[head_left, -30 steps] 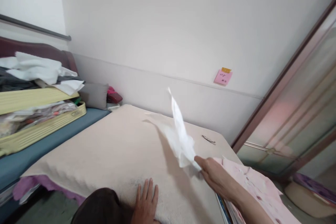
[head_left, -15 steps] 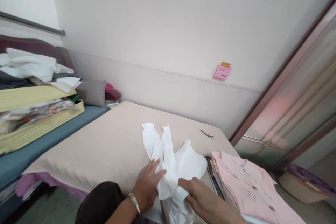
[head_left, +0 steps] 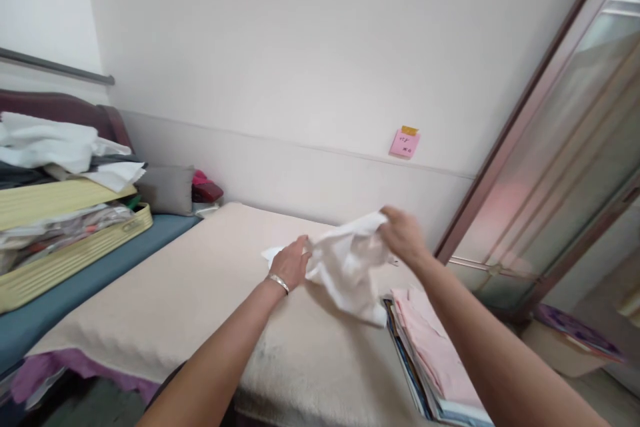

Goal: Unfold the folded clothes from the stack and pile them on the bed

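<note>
**Single head-worn view, facing the wall across a pale surface**

The camera sits on the person's head, above the near side of the pale-covered surface (head_left: 200, 293), looking forward and down. The wall (head_left: 280, 53) fills twelve o'clock. Forearms enter from seven and four o'clock, leading to the left hand (head_left: 291, 265) and right hand (head_left: 404, 235), near the lens. Farther off, the wide view takes in a yellow case (head_left: 75, 257) at nine o'clock and a framed door (head_left: 537, 213) at three.

way open left over the blanket (head_left: 175, 287); white cloth (head_left: 345, 273), then folded clothes (head_left: 425, 343) block rightward.
</note>
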{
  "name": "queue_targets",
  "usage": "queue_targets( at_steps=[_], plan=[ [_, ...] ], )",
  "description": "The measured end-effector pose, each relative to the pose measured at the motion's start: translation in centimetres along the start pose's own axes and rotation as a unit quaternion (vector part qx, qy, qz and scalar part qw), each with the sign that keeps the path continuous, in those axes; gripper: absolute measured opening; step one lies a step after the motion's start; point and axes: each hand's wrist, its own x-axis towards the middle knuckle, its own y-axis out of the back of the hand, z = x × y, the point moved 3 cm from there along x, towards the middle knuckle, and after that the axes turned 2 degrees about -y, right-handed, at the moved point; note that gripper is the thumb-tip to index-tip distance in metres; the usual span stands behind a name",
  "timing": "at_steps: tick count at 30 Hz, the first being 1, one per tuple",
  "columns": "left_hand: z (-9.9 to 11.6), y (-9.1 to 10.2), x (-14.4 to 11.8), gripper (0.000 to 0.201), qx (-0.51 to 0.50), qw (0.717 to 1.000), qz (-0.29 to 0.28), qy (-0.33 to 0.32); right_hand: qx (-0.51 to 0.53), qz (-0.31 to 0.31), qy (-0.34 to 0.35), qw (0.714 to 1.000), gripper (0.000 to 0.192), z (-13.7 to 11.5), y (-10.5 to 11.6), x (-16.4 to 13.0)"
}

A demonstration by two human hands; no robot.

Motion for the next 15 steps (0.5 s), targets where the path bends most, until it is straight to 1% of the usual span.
queue_targets(
  at_steps=[1, 2, 3, 4, 5, 6, 7, 8, 9, 10, 11, 12, 13, 14, 15],
  plan=[
    [0.4, 0.6, 0.2, 0.045, -0.031, 0.999, 0.041, 0.001, 0.067, 0.111, 0.001, 0.992, 0.036, -0.3, 2.4, 0.9],
    [0.6, 0.7, 0.0, 0.046, -0.062, 0.996, 0.07, 0.002, 0.123, 0.212, 0.003, 0.969, 0.036, -0.6, 4.2, 1.3],
    [0.6, 0.2, -0.5, 0.045, -0.086, 0.993, 0.076, 0.002, 0.171, 0.289, 0.011, 0.942, 0.035, -1.0, 5.3, 1.3],
    [0.5, -0.8, -1.2, 0.043, -0.098, 0.994, 0.051, -0.003, 0.2, 0.325, 0.029, 0.924, 0.034, -1.5, 5.5, 1.1],
    [0.4, -2.4, -2.1, 0.042, -0.095, 0.995, 0.001, -0.014, 0.215, 0.322, 0.053, 0.92, 0.032, -2.0, 4.8, 0.9],
    [0.2, -4.3, -3.2, 0.041, -0.085, 0.994, -0.062, -0.028, 0.222, 0.282, 0.083, 0.93, 0.029, -2.4, 3.2, 0.8],
    [0.0, -6.3, -4.3, 0.041, -0.075, 0.988, -0.129, -0.046, 0.225, 0.208, 0.113, 0.945, 0.026, -2.9, 1.0, 0.7],
    [-0.3, -8.3, -5.4, 0.04, -0.073, 0.98, -0.178, -0.058, 0.228, 0.111, 0.136, 0.958, 0.023, -3.1, -1.6, 0.7],
    [-0.4, -10.3, -6.4, 0.038, -0.075, 0.97, -0.22, -0.066, 0.231, 0.007, 0.142, 0.963, 0.021, -3.2, -4.5, 0.6],
    [-0.5, -12.0, -7.2, 0.037, -0.079, 0.959, -0.264, -0.073, 0.235, -0.091, 0.128, 0.959, 0.021, -3.1, -7.4, 0.6],
    [-0.5, -13.6, -7.8, 0.036, -0.079, 0.943, -0.316, -0.076, 0.238, -0.171, 0.097, 0.951, 0.022, -2.9, -10.0, 0.8],
    [-0.4, -15.0, -8.1, 0.035, -0.082, 0.924, -0.364, -0.077, 0.231, -0.234, 0.061, 0.942, 0.024, -2.7, -12.2, 1.0],
    [-0.4, -15.9, -8.1, 0.034, -0.092, 0.911, -0.393, -0.078, 0.21, -0.271, 0.025, 0.939, 0.025, -2.7, -13.9, 1.6],
    [-0.4, -16.6, -7.8, 0.033, -0.108, 0.903, -0.408, -0.078, 0.177, -0.28, -0.002, 0.944, 0.026, -2.9, -15.1, 2.4],
    [-0.5, -16.9, -7.3, 0.034, -0.13, 0.903, -0.403, -0.075, 0.143, -0.265, -0.013, 0.954, 0.025, -3.4, -15.8, 3.6]
  ],
)
